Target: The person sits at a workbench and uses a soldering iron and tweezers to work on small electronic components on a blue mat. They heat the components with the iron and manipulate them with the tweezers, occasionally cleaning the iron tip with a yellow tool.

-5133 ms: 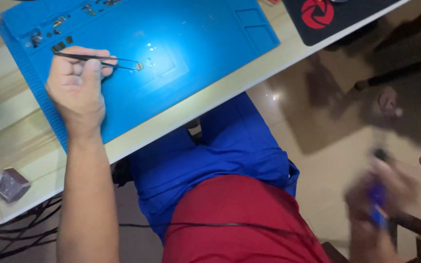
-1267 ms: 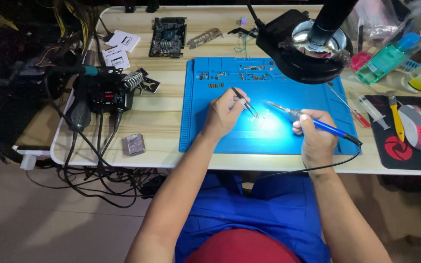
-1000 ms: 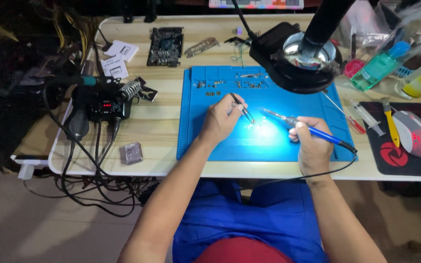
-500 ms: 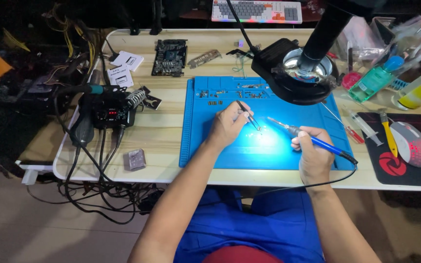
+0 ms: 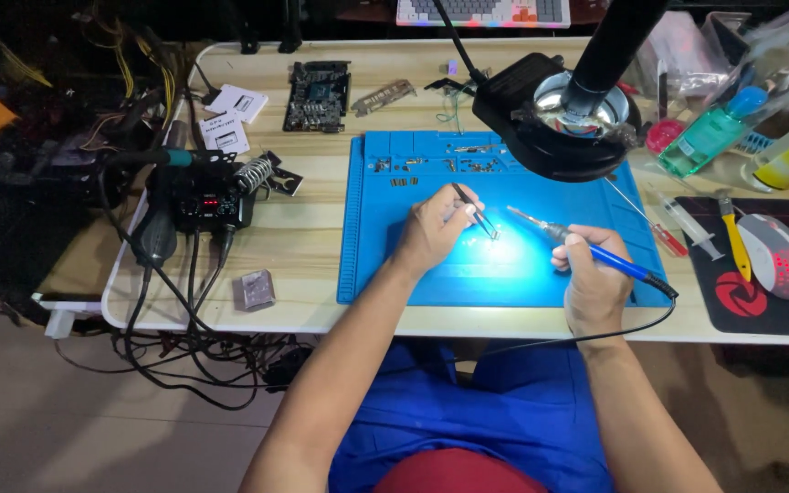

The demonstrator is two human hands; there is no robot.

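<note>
My left hand (image 5: 436, 228) pinches a pair of black tweezers (image 5: 475, 212) whose tips point down at the brightly lit middle of the blue work mat (image 5: 376, 246). My right hand (image 5: 595, 278) grips a blue-handled soldering iron (image 5: 586, 248); its metal tip points left toward the tweezer tips, a short gap away. The iron's black cord runs off the table's front edge. Whatever sits between the tips is too small to make out.
A black round magnifier lamp (image 5: 568, 114) hangs over the mat's far right corner. A soldering station (image 5: 203, 201) with cables stands left, a circuit board (image 5: 317, 96) behind. Bottles (image 5: 714, 132), a screwdriver (image 5: 655, 228), a syringe (image 5: 691, 228) and a mouse (image 5: 778, 256) on a black pad lie right.
Five seconds ago I looked down at my lap with the right hand off the table. Now both hands are over the mat. In the last second they barely moved; the view shifted slightly.
</note>
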